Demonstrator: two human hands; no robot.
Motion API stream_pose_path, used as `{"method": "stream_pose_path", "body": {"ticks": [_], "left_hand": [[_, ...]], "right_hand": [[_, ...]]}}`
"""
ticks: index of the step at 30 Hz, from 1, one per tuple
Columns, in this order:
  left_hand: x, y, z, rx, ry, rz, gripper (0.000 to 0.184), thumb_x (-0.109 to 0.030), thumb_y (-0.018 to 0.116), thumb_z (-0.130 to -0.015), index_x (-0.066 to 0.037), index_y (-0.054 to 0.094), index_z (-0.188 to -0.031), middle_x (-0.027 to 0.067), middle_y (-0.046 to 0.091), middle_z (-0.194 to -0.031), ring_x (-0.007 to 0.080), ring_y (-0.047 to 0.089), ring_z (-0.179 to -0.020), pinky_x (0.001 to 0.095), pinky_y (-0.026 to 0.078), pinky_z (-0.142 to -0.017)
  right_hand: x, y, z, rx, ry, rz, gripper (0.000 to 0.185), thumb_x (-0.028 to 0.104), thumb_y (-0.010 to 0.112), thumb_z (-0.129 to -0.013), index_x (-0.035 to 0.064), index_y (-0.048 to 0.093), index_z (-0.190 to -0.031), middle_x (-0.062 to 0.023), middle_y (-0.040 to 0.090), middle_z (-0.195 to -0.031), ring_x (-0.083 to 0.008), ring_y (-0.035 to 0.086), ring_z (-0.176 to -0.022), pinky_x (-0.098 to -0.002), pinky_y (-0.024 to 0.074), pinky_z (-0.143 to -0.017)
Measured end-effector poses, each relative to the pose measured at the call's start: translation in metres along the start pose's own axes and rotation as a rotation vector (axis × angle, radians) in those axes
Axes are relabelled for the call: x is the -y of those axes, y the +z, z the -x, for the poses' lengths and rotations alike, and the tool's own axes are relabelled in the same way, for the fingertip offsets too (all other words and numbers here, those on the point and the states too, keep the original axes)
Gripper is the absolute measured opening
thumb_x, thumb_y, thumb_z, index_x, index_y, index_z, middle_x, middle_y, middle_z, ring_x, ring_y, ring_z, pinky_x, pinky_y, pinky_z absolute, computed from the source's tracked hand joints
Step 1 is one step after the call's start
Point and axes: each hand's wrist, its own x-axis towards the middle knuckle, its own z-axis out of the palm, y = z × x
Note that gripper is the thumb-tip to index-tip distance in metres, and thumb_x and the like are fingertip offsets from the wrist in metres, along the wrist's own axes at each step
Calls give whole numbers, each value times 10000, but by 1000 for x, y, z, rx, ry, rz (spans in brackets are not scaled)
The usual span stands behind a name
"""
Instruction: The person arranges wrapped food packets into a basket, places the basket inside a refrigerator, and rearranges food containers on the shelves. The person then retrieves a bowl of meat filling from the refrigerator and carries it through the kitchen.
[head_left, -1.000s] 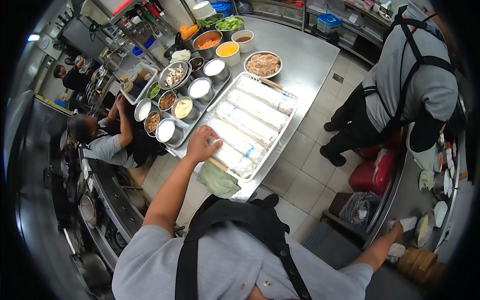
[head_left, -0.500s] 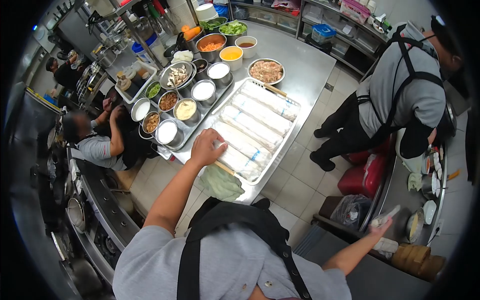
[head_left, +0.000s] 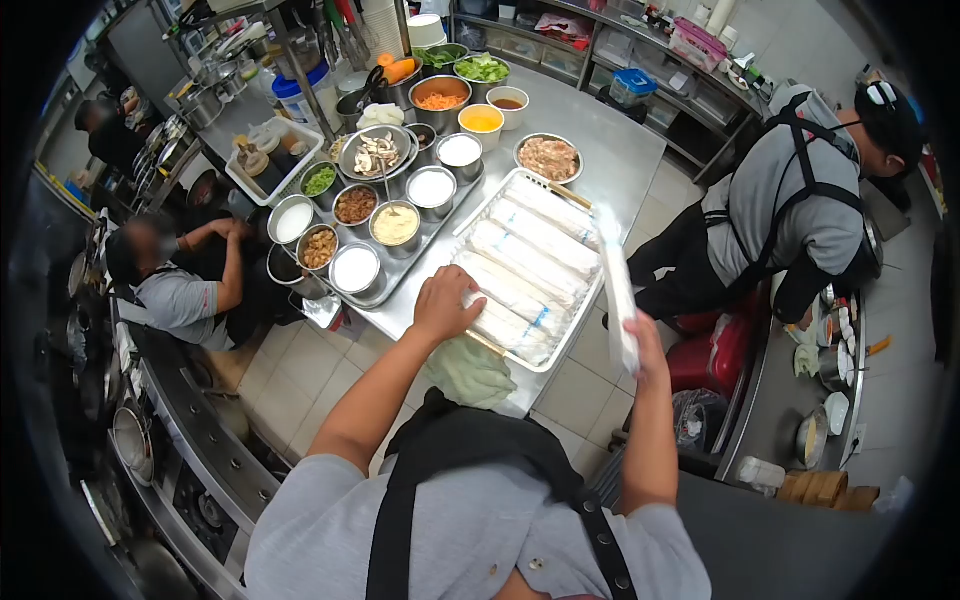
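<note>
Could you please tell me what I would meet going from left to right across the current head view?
Nearest round steel container of white contents → wearer's bare left hand → round steel bowl of pinkish minced meat → long white package in wearer's bare right hand → white oval dish.

No words or numbers are showing clearly; blue marks (head_left: 543, 317) on the wrapped rolls (head_left: 528, 263) are looking too blurry.

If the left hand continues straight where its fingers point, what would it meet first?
Probably the wrapped rolls in the white tray, just beyond the left hand, though depth is unclear.
</note>
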Motion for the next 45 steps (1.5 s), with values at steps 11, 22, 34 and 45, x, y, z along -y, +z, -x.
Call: {"method": "stream_pose_path", "body": {"ticks": [11,22,34,45], "left_hand": [[4,-1,5,-28,6,28,215,-270,699,-762,-97,614,-859,60,560,-936,256,531,-970,388,408,-814],[-3,-3,1,7,-12,-2,199,-248,693,-766,-96,618,-872,53,570,-951,257,534,-976,385,406,-827],[-4,12,-5,-74,197,-5,162,-172,693,-746,-78,596,-837,115,587,-886,327,559,-863,417,438,-750],[-12,14,-10,9,161,-13,133,-150,673,-766,-73,594,-841,93,578,-873,295,537,-830,391,416,-703]], "right_hand": [[61,49,-170,125,-347,1478,606,354,688,-641,32,589,-1145,-190,587,-1085,-347,533,-1063,-418,432,-912],[37,29,-186,23,-442,1520,665,345,670,-647,32,549,-1221,-177,554,-1036,-339,492,-1043,-420,398,-911],[33,19,-112,-423,-694,1138,657,272,703,-769,50,448,-1333,-178,475,-1259,-346,415,-1228,-415,336,-1037],[-67,-343,180,-1959,364,1027,702,481,592,-822,-21,460,-1295,-234,446,-1347,-411,387,-1270,-497,305,-1074]]}}
